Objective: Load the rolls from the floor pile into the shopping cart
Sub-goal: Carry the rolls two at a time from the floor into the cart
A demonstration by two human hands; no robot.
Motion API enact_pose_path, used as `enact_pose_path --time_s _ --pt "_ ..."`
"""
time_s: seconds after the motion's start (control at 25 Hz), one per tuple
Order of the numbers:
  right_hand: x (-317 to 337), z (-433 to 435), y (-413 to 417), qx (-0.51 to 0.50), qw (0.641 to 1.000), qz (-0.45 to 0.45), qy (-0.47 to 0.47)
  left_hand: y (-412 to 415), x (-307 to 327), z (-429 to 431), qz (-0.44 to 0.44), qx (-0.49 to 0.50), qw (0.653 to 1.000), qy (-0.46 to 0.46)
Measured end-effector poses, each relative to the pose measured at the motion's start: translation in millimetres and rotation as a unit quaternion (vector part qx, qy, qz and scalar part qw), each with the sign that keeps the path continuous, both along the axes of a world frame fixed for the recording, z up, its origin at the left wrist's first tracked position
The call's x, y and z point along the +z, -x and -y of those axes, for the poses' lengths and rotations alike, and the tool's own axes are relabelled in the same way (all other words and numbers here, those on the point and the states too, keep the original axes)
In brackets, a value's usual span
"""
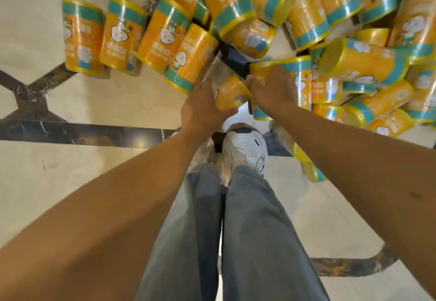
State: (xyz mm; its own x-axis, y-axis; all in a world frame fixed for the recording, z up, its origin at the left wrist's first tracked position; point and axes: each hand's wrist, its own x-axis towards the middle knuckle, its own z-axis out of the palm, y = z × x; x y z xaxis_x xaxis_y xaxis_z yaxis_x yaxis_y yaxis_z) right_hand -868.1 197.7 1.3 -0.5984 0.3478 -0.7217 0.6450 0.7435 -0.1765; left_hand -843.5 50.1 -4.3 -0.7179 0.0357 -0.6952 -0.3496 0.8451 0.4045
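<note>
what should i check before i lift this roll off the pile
1. Left hand grips the held roll: ok, thumb curled under it.
2. Right hand has a hold: cannot tell, its fingers are hidden.
3. Held roll clear of the pile: not ok, neighbours crowd it.
4. Shopping cart within reach: cannot tell, not in view.
5. Footing: not ok, a stray roll lies beside the right shoe.
</note>
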Motion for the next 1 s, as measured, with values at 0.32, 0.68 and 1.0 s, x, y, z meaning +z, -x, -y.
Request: enact_pose_path --time_s 0.32,0.68,1.0 --pt "-45.5 8.1 2.2 0.078 0.988 -0.025 -0.133 -0.3 -50.2 -6.8 -0.025 -0.138 0.988 0.057" --pt "82.8 -7.3 21.3 0.046 0.996 -0.059 -0.048 27.6 82.0 10.7 -0.048 -0.109 0.99 0.082" --pt "400.4 -34.7 135.3 0.024 0.972 -0.227 -0.062 171.0 392.9 -6.8 -0.203 0.03 0.977 0.051"
